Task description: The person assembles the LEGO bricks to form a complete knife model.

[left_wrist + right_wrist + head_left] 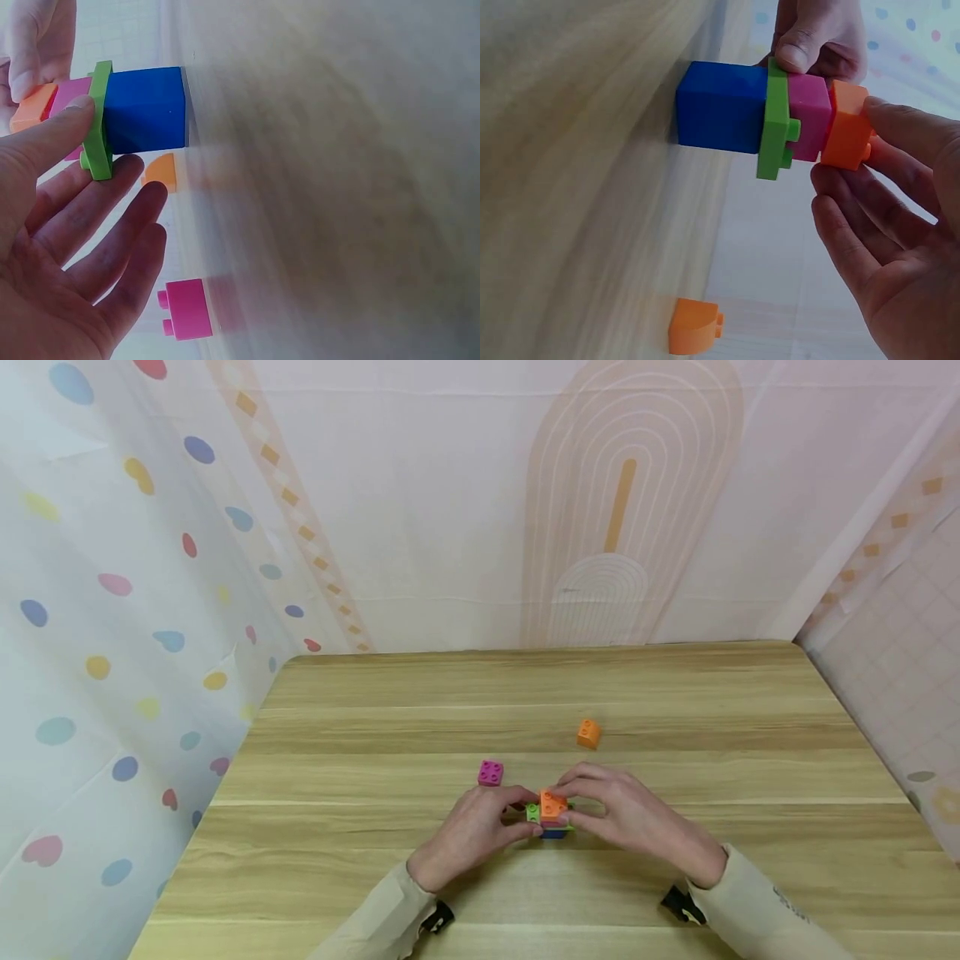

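A small stack of toy building blocks stands on the table between both hands. At its bottom is a blue block point(721, 106), topped by a flat green plate point(774, 124) with studs at its ends. Above that sits a pink block point(808, 116), and an orange block point(846, 126) is at the top, slightly tilted against the pink one in the right wrist view. My left hand point(474, 827) pinches the green plate between thumb and index finger, other fingers spread. With thumb and fingertips, my right hand point(626, 810) holds the orange block.
A magenta block point(491, 772) with studs lies on the wooden table point(360, 777), behind the left hand. Farther back and to the right is a curved orange block point(588, 733). Patterned curtains point(420, 527) hang behind and beside the table.
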Available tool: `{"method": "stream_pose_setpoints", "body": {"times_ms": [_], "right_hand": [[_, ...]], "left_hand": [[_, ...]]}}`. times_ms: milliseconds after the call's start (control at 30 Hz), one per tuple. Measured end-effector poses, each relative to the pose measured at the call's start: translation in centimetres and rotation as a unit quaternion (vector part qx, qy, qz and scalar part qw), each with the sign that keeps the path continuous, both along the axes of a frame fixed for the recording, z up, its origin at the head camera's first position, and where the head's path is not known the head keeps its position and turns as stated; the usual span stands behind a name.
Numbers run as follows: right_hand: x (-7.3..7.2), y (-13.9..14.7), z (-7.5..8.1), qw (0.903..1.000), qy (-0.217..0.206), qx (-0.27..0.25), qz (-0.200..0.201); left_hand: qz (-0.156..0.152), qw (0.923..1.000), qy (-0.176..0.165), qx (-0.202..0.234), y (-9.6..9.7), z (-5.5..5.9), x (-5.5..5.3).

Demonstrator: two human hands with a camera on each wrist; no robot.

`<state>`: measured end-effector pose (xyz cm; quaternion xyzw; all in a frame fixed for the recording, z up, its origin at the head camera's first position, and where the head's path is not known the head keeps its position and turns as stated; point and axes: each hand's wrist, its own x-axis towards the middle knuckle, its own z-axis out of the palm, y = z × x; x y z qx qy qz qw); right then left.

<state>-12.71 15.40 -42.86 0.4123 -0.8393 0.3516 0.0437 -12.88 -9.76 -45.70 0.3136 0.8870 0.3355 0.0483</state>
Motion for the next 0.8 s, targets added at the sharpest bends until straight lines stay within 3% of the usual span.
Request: {"method": "stream_pose_setpoints", "body": {"times_ms": [167, 600, 800], "right_hand": [[0.0, -0.2, 0.3, 0.9998, 0.015, 0.010, 0.012], [-0.1, 0.0, -0.6, 0.9991, 0.006, -0.031, 0.028], [-0.2, 0.0, -0.8, 0.9969, -0.073, -0.018, -0.023]], "left_hand": [[-0.003, 1.0000, 0.003, 0.005, 0.0, 0.1, 0.0], [-0.006, 1.0000, -0.003, 0.007, 0.0, 0.0, 0.2], [0.004, 1.0000, -0.007, -0.002, 0.1, 0.0, 0.1]]}}
